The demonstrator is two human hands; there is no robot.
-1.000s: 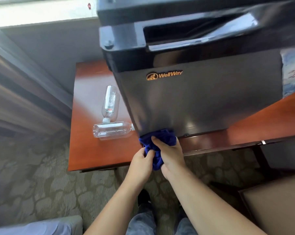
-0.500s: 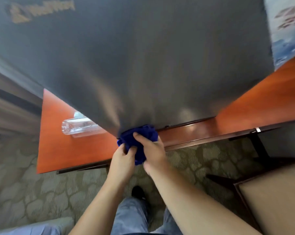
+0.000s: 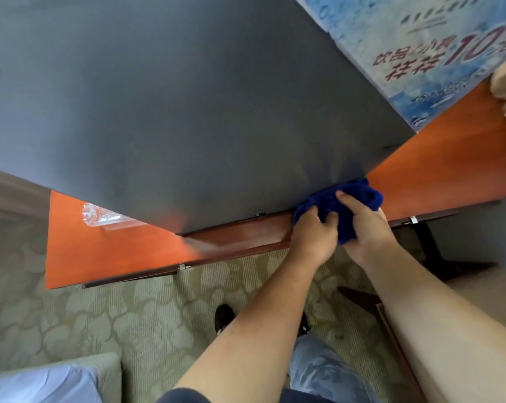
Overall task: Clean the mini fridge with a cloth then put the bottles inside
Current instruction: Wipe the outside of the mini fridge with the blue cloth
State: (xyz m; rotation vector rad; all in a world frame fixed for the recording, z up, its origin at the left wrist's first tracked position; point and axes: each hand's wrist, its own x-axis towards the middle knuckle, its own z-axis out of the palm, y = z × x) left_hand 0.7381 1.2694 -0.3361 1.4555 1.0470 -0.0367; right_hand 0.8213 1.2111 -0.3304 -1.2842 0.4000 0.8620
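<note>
Both hands are bunched around the blue cloth point(image 3: 362, 196). The left hand point(image 3: 314, 237) curls its fingers into the lower folds, and the right hand point(image 3: 365, 228) grips it from the other side with one finger laid over the top. The cloth is pressed to the bottom edge of the mini fridge point(image 3: 202, 112), near its lower right corner, where the grey door meets the surface point(image 3: 106, 251). That surface is an orange-brown wooden top with a darker lip along the front. Below it lies a pale green patterned carpet point(image 3: 71, 315). A blue printed poster point(image 3: 420, 59) covers the fridge at the right. One clear bottle point(image 3: 100, 218) lies on the surface at the left, mostly hidden behind the fridge's edge; whether another sits behind it cannot be told. The frame cuts off the fridge's top, and the grey door face is blurred.
</note>
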